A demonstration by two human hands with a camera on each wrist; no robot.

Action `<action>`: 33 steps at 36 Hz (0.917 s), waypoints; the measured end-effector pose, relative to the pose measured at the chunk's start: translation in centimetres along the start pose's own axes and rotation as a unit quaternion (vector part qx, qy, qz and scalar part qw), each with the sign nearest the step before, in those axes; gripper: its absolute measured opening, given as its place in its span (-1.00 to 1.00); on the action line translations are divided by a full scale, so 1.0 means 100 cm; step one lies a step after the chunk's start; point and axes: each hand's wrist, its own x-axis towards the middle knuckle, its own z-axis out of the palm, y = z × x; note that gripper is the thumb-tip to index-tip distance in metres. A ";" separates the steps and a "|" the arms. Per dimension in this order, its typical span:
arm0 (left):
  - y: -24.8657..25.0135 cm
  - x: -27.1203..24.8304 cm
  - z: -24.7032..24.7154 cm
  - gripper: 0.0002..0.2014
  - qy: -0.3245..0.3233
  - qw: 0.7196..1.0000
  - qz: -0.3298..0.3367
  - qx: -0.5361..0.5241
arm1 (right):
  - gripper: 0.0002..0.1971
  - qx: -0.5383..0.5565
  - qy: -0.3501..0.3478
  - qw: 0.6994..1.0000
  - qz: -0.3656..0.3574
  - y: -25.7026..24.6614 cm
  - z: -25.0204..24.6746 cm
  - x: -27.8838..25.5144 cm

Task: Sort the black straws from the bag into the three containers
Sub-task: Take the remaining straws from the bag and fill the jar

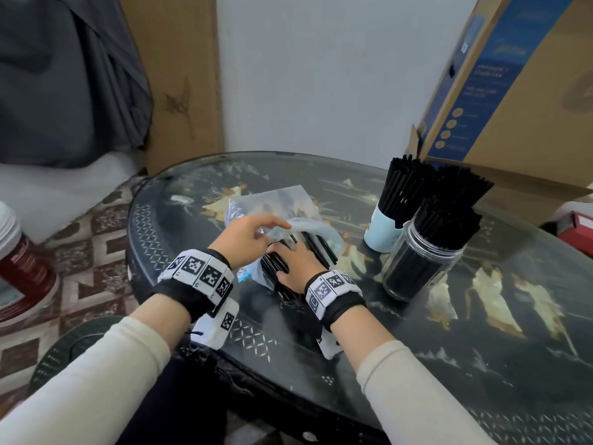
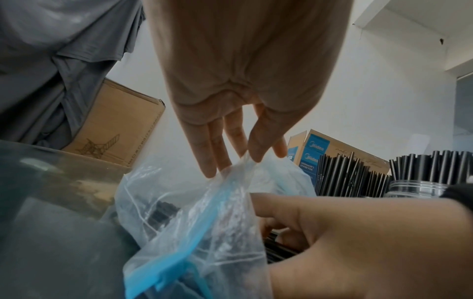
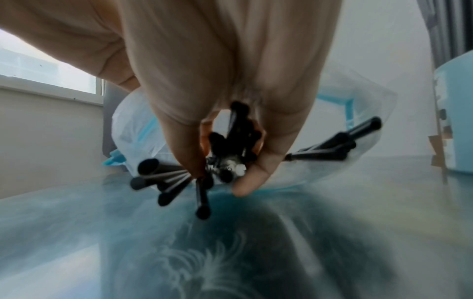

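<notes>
A clear plastic bag [image 1: 282,207] with a blue zip strip lies mid-table, black straws [image 1: 317,244] inside. My left hand [image 1: 256,231] pinches the bag's upper edge [image 2: 243,163] between thumb and fingers and holds the mouth up. My right hand [image 1: 296,260] is inside the mouth, fingers curled round a bundle of black straws [image 3: 235,141]; loose straws [image 3: 163,178] fan out beside it. To the right stand a light-blue cup [image 1: 383,228], a clear jar [image 1: 417,264] and a third holder behind them, mostly hidden, all packed with upright black straws [image 1: 449,220].
The round dark glass-topped table [image 1: 449,332] has its edge close to my body. A large cardboard box [image 1: 513,91] leans at the back right, just behind the containers. Another carton [image 1: 179,75] and grey cloth [image 1: 64,75] stand at the back left. A red jar [image 1: 19,268] sits on the floor left.
</notes>
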 end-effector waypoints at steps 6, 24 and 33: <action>0.002 -0.002 0.002 -0.54 -0.007 1.000 0.011 0.001 | -0.75 0.029 0.044 0.997 -0.048 -0.002 -0.008 -0.007; 0.006 -0.020 0.035 -0.49 0.063 0.983 0.144 0.092 | -0.66 0.165 0.039 0.985 -0.028 0.042 -0.050 -0.083; 0.059 -0.010 0.087 -0.44 -0.063 0.920 0.315 0.223 | -0.62 0.114 -0.012 0.990 -0.077 0.050 -0.085 -0.160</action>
